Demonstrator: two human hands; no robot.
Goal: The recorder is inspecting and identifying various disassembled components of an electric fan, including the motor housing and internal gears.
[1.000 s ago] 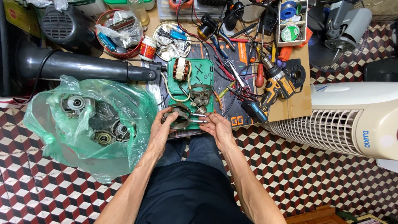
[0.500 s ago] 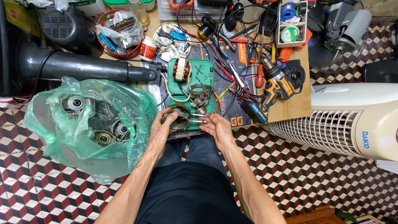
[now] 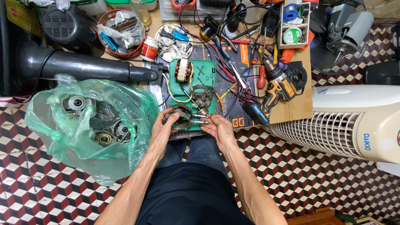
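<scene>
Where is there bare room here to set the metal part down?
Bare cardboard right of the yellow drill, beside the white fan. Tiled floor right of the right hand. Crowded: green tray, tool mat, and the green bag by the left hand.

Low wooden bench [image 3: 298, 109], green tray [image 3: 208, 68], cordless drill [image 3: 278, 89], white jar [image 3: 149, 48], pliers [image 3: 231, 64], solder spools [image 3: 292, 35]

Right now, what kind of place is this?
Probably a small appliance repair bench. A cordless drill lies among tangled wires, a copper-wound motor coil sits on a green tray, and a green plastic bag holds motor parts. Both hands, left hand and right hand, hold a metal motor part.
</scene>
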